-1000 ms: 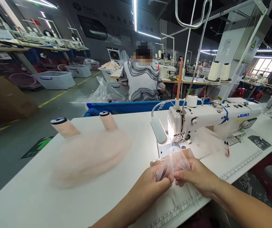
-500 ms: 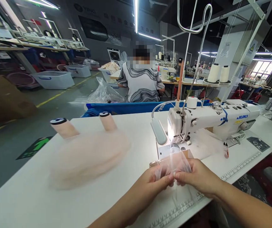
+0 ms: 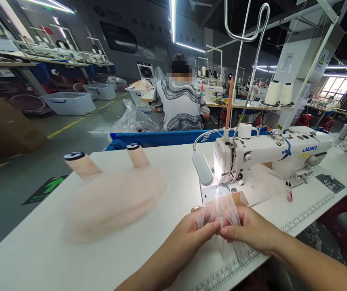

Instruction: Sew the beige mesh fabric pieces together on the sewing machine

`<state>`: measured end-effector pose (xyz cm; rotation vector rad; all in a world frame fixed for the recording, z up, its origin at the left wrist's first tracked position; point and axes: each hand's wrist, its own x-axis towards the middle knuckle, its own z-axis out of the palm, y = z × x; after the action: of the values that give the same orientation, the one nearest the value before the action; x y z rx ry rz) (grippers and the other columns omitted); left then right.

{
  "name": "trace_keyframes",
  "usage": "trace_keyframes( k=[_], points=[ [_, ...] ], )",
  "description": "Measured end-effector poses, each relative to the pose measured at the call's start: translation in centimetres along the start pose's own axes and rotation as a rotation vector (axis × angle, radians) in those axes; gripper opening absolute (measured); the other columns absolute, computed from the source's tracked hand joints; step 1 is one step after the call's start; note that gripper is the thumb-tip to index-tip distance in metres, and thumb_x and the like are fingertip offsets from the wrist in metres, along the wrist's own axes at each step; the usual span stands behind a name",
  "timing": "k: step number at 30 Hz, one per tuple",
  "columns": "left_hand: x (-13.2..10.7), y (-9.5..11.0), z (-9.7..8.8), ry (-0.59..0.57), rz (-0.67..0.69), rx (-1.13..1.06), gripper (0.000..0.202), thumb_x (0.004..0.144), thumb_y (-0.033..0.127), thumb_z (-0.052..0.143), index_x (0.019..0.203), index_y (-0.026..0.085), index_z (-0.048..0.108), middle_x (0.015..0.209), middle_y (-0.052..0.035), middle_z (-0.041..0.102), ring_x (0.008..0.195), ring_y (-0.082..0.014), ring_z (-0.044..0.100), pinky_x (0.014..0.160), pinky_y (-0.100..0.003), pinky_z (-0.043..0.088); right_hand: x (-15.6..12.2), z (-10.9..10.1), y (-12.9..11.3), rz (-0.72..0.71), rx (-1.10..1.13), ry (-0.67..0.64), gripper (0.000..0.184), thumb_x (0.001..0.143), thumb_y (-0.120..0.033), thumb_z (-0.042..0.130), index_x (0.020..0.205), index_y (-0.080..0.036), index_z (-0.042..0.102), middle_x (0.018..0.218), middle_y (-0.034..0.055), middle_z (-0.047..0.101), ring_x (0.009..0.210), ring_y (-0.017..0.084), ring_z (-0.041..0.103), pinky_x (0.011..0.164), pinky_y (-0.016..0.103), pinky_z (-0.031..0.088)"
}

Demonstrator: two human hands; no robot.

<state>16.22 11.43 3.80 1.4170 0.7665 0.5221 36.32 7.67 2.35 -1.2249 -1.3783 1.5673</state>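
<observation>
A thin, sheer whitish fabric (image 3: 223, 203) runs from under the needle area of the white sewing machine (image 3: 261, 151) toward me. My left hand (image 3: 199, 230) pinches its near part between thumb and fingers. Right beside it, my right hand (image 3: 242, 226) grips the same fabric, the two thumbs almost touching. The fabric's lower end hangs below my fingers over the ruler strip (image 3: 231, 268) near the table edge. More sheer fabric (image 3: 261, 184) lies beneath the machine arm. What my curled fingertips do behind the fabric is partly hidden.
On the left of the white table (image 3: 40, 258) lies a heap of pale peach sheer fabric (image 3: 115, 202), with two thread cones (image 3: 137, 155) behind it. A small red-tipped tool (image 3: 288, 192) rests right of the machine. A co-worker (image 3: 181, 101) sits ahead with their back to me.
The fabric between my hands has bunched into narrower folds. My right hand has shifted slightly left and down; the left hand is almost where it was.
</observation>
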Motion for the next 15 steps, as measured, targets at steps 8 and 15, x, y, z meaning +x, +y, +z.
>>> trace_keyframes(
  k=[8, 15],
  points=[
    [0.28, -0.76, -0.05, 0.042, -0.073, -0.014, 0.046, 0.081, 0.066, 0.074, 0.083, 0.021, 0.068, 0.089, -0.0039, 0.067, 0.087, -0.0249, 0.057, 0.079, -0.034, 0.045, -0.17, 0.04, 0.09, 0.016, -0.033, 0.038, 0.039, 0.078, -0.045, 0.086, 0.07, -0.021, 0.057, 0.067, -0.0048, 0.05, 0.065, 0.013, 0.042, 0.06, 0.025, 0.033],
    [0.23, -0.5, -0.33, 0.055, -0.058, -0.003, 0.052, 0.08, 0.071, 0.079, 0.08, 0.02, 0.069, 0.088, -0.0053, 0.069, 0.088, -0.0256, 0.06, 0.084, -0.036, 0.051, -0.07, -0.21, 0.3, -0.01, 0.021, -0.011, 0.041, 0.079, -0.048, 0.086, 0.075, -0.02, 0.057, 0.071, -0.0047, 0.05, 0.068, 0.013, 0.042, 0.065, 0.025, 0.036]
  ],
)
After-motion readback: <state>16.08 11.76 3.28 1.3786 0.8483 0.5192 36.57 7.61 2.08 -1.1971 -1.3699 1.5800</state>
